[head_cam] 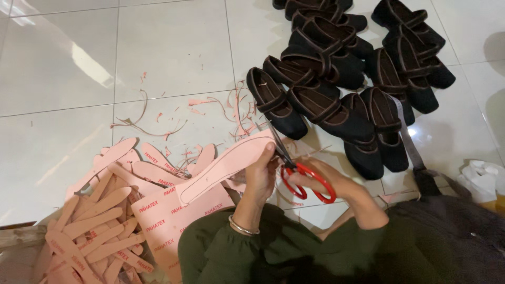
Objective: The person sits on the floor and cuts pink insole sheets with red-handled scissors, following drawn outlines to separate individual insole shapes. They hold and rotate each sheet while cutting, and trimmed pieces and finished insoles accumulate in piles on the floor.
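Observation:
My left hand (260,176) grips a pink insole-shaped cutout (223,165) by its near end, holding it slanted above the floor. My right hand (329,184) has its fingers through the red handles of a pair of scissors (301,179). The dark blades point up and left, meeting the insole's edge close to my left thumb. A thin bangle sits on my left wrist. Both forearms wear dark green sleeves.
A heap of cut pink insoles (94,226) and a printed pink sheet (168,215) lie at lower left. Thin pink trimmings (158,123) are scattered on the white tiled floor. Several black strap shoes (342,68) are clustered at upper right. Crumpled white material (484,179) lies at right.

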Demonstrator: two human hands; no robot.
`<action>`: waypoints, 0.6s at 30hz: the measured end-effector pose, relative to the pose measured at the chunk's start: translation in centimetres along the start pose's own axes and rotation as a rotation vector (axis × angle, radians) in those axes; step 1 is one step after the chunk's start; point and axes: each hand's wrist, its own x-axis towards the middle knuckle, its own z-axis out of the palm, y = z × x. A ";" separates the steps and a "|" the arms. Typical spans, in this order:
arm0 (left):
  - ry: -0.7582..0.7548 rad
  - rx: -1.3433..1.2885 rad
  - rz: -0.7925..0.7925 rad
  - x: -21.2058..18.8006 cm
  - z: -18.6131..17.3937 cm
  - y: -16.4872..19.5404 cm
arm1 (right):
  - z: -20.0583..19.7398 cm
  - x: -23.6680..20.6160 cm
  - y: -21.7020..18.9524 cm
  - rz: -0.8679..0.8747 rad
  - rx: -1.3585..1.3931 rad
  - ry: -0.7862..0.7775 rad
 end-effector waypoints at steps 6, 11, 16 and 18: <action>0.140 0.041 0.077 0.7 -1.6 -0.4 | -5.4 -2.2 2.3 0.005 -0.496 0.176; 0.305 0.015 0.120 2.3 -4.0 1.1 | -10.2 -5.6 3.8 0.609 -0.537 0.587; 0.412 0.017 0.232 2.6 -4.6 2.3 | -12.3 -7.9 6.4 0.627 -0.436 0.703; 0.439 0.029 0.230 2.5 -4.2 2.3 | -12.3 -7.8 6.8 0.612 -0.410 0.669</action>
